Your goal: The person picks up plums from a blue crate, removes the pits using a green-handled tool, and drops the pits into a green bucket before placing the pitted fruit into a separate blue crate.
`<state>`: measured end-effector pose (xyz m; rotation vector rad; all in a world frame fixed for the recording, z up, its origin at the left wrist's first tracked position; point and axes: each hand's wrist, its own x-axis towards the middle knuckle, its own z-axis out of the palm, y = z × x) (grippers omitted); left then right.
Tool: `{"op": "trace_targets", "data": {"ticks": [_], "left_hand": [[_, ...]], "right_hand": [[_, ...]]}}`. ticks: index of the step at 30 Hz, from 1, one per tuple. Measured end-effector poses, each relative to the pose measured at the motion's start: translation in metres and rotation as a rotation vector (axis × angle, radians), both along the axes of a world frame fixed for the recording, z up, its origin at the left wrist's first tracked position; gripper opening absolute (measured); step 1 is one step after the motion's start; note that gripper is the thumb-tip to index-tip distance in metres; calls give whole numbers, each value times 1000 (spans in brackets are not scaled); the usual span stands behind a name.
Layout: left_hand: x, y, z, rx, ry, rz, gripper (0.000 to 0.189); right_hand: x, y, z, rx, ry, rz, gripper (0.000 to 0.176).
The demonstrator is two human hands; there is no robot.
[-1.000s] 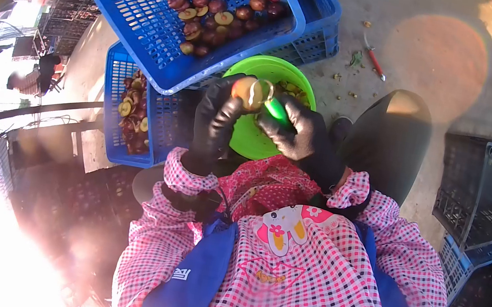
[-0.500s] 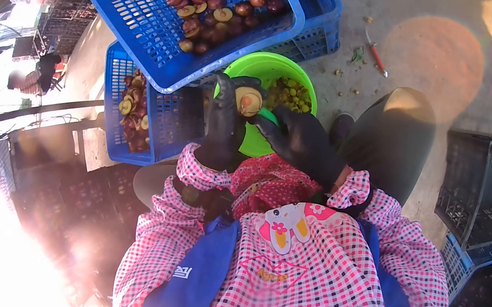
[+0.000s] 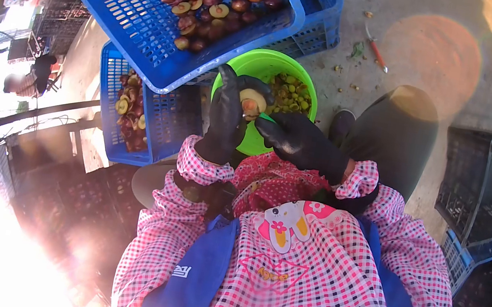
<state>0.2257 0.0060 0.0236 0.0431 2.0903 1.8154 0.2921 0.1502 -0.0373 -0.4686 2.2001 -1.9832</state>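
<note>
My left hand (image 3: 225, 120), in a black glove, is closed around a halved plum (image 3: 253, 101) with its pale cut face and brown pit turned up. In my black-gloved right hand (image 3: 304, 143) is a small tool with a green handle (image 3: 266, 117). Its tip is at the lower edge of the plum's pit; what kind of tip it is, I cannot make out. Both hands are over the near side of a bright green bucket (image 3: 269, 60), where many yellow-green pits and scraps (image 3: 290, 95) lie.
A tilted blue crate (image 3: 142, 30) holds plums, some cut in half. Left of the bucket, another blue crate (image 3: 160, 115) contains plum halves. A red-handled tool (image 3: 379, 55) lies on the concrete floor beyond my knee. Black crates (image 3: 483, 189) stand at the right.
The green-handled tool has shifted left and slightly down, bringing its tip to the pit. My left hand has turned the plum half a little.
</note>
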Motion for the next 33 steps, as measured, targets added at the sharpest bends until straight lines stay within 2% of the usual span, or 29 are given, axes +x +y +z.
{"op": "trace_targets", "data": {"ticks": [2, 3, 5, 6, 7, 8, 9, 11, 12, 13, 14, 15, 16, 17, 19, 20, 22, 27, 29, 31, 32, 33], "left_hand": [[1, 8, 4, 25, 35, -7, 83], [3, 12, 6, 26, 129, 13, 83], [5, 19, 11, 27, 223, 34, 83], [6, 24, 14, 66, 143, 96, 83], [5, 26, 16, 105, 65, 155, 84], [2, 21, 6, 347, -94, 151, 75], [-4, 17, -8, 347, -93, 148, 75], [-32, 9, -33, 479, -333, 367, 74], [-54, -4, -34, 47, -22, 310, 74], [-85, -17, -14, 239, -78, 234, 70], [-123, -26, 12, 424, -140, 150, 67], [-150, -34, 32, -23, -117, 80, 59], [-178, -42, 44, -464, -85, 8, 59], [-210, -55, 33, -460, -81, 6, 59], [-261, -79, -11, -1012, 438, -589, 44], [-268, -76, -21, -1009, 439, -597, 44], [-279, -62, -44, -1107, 416, -670, 38], [-301, -66, -75, -1623, 271, -682, 38], [-308, -68, -81, -1635, 257, -664, 38], [-312, -60, -77, -1448, 341, -697, 39], [-303, -46, -69, -1640, 607, -948, 38], [-295, -53, -64, -1647, 604, -942, 38]], "right_hand": [[2, -8, -28, -115, 252, -34, 46], [1, -1, -14, -114, 253, -37, 46], [-2, 18, 30, -826, -959, 496, 51], [1, 17, 33, -823, -958, 499, 51], [4, 16, 36, -980, -1022, 480, 50], [6, 15, 38, -1141, -1080, 456, 49], [8, 15, 43, -1141, -1077, 455, 49], [8, 17, 51, -939, -876, 431, 49], [4, 19, 36, -890, -806, 478, 51], [3, 12, 22, -891, -794, 480, 51], [0, 4, 8, -425, -516, 291, 50], [3, -2, 2, 38, -242, 92, 49], [-1, 4, 17, -35, -355, 128, 46], [-5, 4, 15, -31, -352, 125, 46], [-11, 2, 9, -27, -325, 7, 43], [-13, 3, 10, -27, -328, -1, 43], [-17, 9, 18, 33, -481, 3, 32], [-24, 21, 27, -104, -567, -37, 30], [-24, 18, 26, -131, -632, -23, 29], [-19, 13, 18, -124, -432, -105, 32], [-18, 13, 18, -124, -429, -102, 32], [-17, 13, 20, -58, -378, -122, 31]]}}
